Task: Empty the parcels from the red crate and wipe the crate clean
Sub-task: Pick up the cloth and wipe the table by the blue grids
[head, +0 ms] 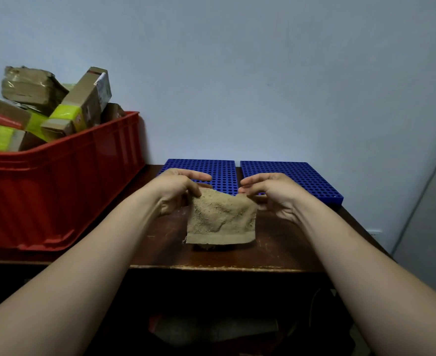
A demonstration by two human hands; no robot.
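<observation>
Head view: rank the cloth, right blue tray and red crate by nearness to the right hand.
1. Cloth, pinched at its corner by the right hand.
2. Right blue tray, just behind the hand.
3. Red crate, far to the left.

A plain, pale blue-grey painted wall fills the background, evenly and softly lit, and meets the far edge of a dark brown wooden counter. The counter's front edge is worn, showing pale chipped wood. Past its right edge stands a flat grey panel, with a small white wall plate low beside it. Below the counter lies deep shadow.
</observation>
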